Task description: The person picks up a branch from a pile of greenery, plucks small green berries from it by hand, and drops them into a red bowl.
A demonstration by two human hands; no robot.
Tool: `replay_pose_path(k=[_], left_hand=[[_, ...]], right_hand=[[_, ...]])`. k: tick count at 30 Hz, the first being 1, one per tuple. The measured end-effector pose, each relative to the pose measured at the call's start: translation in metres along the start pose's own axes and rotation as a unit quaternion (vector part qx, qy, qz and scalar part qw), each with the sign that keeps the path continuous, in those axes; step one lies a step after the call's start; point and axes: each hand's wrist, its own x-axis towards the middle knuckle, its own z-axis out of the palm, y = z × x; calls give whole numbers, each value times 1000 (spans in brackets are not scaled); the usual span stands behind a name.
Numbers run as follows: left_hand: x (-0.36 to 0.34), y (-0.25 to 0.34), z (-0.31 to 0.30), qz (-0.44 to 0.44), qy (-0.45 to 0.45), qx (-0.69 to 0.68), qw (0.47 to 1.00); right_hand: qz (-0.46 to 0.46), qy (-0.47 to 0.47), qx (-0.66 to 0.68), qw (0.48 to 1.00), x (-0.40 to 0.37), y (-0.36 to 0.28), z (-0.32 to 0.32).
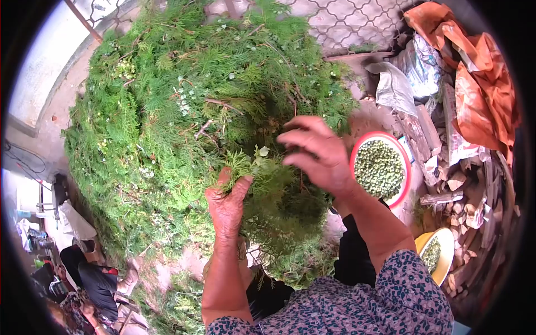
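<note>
My left hand (228, 204) is closed, pinching a green conifer sprig (259, 167) between thumb and fingers. A pale cone (263, 151) shows near the sprig's top. To the right, my right hand (321, 153) hovers with fingers apart and slightly blurred; nothing shows in it. Below and behind both hands spreads a large heap of cut conifer branches (162, 123), dotted with pale bluish cones. Beside my right wrist stands a white basin with a red rim (354, 153), holding many small green cones (379, 169).
A yellow bowl (445, 259) of green cones stands lower right, near split firewood (458, 209). Orange sacking (480, 84) and white sacks (393, 86) lie upper right. Wire mesh (357, 25) runs along the back. Another person (92, 285) sits lower left.
</note>
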Motion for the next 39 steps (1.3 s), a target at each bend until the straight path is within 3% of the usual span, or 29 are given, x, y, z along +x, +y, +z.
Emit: replay_pose_path(k=[2, 4, 9, 12, 14, 15, 17, 19, 22, 24, 25, 30, 32, 33, 34, 35, 39], left_hand=[[-1, 2, 4, -3, 10, -10, 1000], [2, 1, 2, -37, -66, -47, 996], [-1, 1, 9, -79, -86, -90, 989], [-6, 5, 11, -109, -86, -81, 987], [-9, 11, 13, -114, -96, -73, 986], [-11, 13, 15, -111, -90, -75, 987], [-15, 12, 15, -108, -84, -78, 988], [-19, 4, 13, -115, -29, -121, 986], [-14, -5, 5, -74, -71, -74, 992], [-15, -5, 6, -75, -65, -66, 993], [-15, -5, 7, -76, -57, -59, 994], [-18, -1, 10, -98, -53, -65, 992], [-17, -1, 11, -89, -41, -58, 993], [-14, 4, 13, -111, -83, -96, 986], [-13, 7, 14, -133, -125, -133, 974], [-12, 6, 15, -133, -124, -133, 974], [-20, 12, 20, -132, -62, -112, 983]], right_hand=[[-8, -30, 51, 998, -6, 7, 12], [-2, -42, 64, 997, -9, 10, 17], [-10, -51, 65, 997, -14, 18, 19], [27, -19, 63, 997, -16, 17, 18], [149, -10, 170, 974, -18, 19, 18], [151, -9, 170, 974, -17, 18, 17], [369, 74, 405, 833, -15, 13, 12], [359, 71, 435, 822, -9, 29, 4], [359, 60, 485, 796, -5, 32, 3], [412, 16, 501, 761, -7, 28, 7], [383, -63, 493, 779, -12, 33, 6], [410, -158, 427, 790, -11, 11, 3], [403, -106, 373, 829, -14, 12, 7], [403, -106, 373, 829, -16, 12, 9], [372, -71, 332, 864, -17, 11, 12], [339, -37, 289, 895, -19, 11, 14], [269, 37, 219, 937, -20, 19, 13]])
